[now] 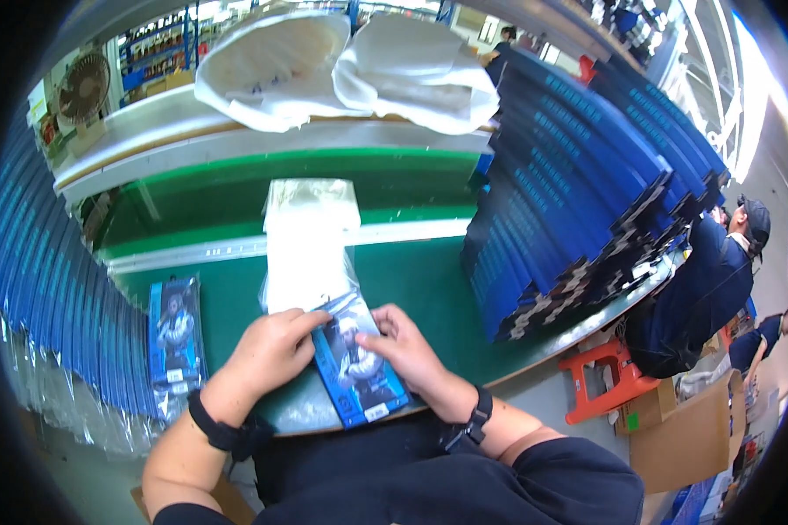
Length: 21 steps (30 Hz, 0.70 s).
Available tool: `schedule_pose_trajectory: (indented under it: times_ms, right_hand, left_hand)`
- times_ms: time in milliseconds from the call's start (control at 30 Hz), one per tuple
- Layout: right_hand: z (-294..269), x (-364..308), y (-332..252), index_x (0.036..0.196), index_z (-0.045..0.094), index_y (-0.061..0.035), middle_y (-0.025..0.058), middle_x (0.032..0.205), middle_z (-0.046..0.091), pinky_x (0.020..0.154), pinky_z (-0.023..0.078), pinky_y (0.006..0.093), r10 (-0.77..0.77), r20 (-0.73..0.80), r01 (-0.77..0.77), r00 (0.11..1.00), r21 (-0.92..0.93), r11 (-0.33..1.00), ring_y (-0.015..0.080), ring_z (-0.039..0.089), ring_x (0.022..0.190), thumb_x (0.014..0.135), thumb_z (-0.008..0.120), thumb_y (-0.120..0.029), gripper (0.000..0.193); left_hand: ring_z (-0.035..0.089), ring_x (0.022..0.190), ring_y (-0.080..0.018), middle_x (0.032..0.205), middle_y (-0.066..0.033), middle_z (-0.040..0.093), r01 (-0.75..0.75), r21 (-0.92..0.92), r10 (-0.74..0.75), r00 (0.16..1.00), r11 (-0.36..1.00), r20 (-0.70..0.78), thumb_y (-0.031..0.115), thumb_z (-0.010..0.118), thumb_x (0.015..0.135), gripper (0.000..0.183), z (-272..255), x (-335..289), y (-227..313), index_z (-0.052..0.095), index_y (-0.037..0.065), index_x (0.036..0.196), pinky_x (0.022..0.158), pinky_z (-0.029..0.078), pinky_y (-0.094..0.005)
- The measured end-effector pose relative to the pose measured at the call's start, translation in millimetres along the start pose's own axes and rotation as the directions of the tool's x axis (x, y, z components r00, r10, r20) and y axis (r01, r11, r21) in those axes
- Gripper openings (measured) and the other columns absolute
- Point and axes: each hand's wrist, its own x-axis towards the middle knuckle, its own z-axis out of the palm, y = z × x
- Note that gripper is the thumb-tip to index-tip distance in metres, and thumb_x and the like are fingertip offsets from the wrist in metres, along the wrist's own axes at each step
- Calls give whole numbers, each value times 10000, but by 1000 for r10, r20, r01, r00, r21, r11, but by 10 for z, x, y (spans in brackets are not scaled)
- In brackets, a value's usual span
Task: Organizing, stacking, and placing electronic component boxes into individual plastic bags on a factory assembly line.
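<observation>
My left hand (267, 352) and my right hand (404, 352) both grip a blue printed card pack (359, 376) with a figure pictured on it, held flat over the green table's near edge. The pack's upper end sits in the mouth of a clear plastic sleeve (311, 262) that lies stretched away from me on the green surface (429, 280). The left fingers pinch the sleeve's opening against the pack; the right thumb and fingers hold the pack's right edge. Both wrists wear black straps.
A finished blue pack (177, 337) lies at the left. Rows of blue packs line the left edge (52, 306), and a tall stack (578, 184) fills the right. White bags (341, 66) rest on the shelf behind. A seated person in dark blue (709, 289) and an orange stool (604, 376) are at right.
</observation>
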Motion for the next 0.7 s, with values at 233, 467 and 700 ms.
schedule_pose_trajectory:
  times_ms: [233, 467, 700]
  right_hand:
    - [78, -203, -179, 882, 553, -25, 41, 869, 616, 690, 473, 204, -5, 70, -3, 998, 120, 993, 60, 573, 778, 833, 651, -53, 113]
    - [86, -214, -181, 1323, 360, 40, 99, 1092, 578, 684, 474, 197, 74, 288, -78, 955, 2, 997, 97, 564, 873, 820, 682, -90, 611]
    - [75, -253, -432, 1467, 17, -88, 148, 1392, 323, 892, 450, 272, 127, 427, 2, 895, -291, 957, 168, 475, 1137, 725, 767, -78, 1055]
  left_hand:
    - [630, 822, -178, 976, -87, 622, 329, -937, -653, 685, -118, 323, 158, 614, 870, 246, 344, -63, 41, 527, -6, 1032, 729, 526, -303]
    - [612, 947, -283, 1052, -173, 613, 134, -937, -561, 770, -323, 304, 167, 557, 870, 330, 210, -29, -4, 531, -44, 1122, 870, 490, -409]
    - [578, 1045, -303, 1137, -182, 578, 67, -862, -581, 712, -503, 395, 181, 542, 897, 379, 172, -116, 103, 474, -26, 1208, 918, 465, -431]
